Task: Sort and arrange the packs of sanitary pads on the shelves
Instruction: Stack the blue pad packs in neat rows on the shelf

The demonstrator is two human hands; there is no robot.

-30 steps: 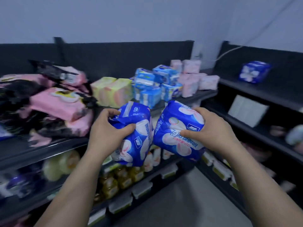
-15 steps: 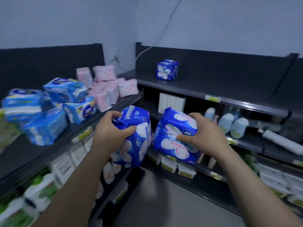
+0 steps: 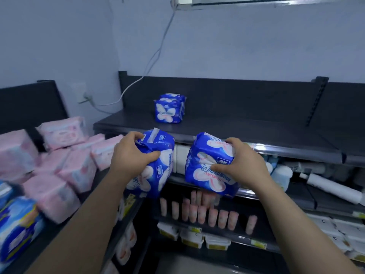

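Two dark metal shelving units point(image 3: 246, 127) meet in a corner; we list the contents by size.

- Heap of pink packs point(image 3: 77, 171): soft plastic wrap, lying at all angles on the left unit's top shelf.
- Left blue pack point(image 3: 160, 171): glossy, crumpled film with a white petal print, gripped at its upper end by our left hand point(image 3: 132, 157), fingers curled over it.
- Right blue pack point(image 3: 205, 169): same print, with white script and Chinese characters too blurred to read. Our right hand point(image 3: 245, 165) grips it from the right. Both are held in the air before the facing unit's top shelf, just apart.
- Stacked blue packs point(image 3: 169, 109): on that shelf, well behind.
- Pink tubes point(image 3: 197, 210): upright, two shelves down.
- White cable point(image 3: 158, 52): on the wall.
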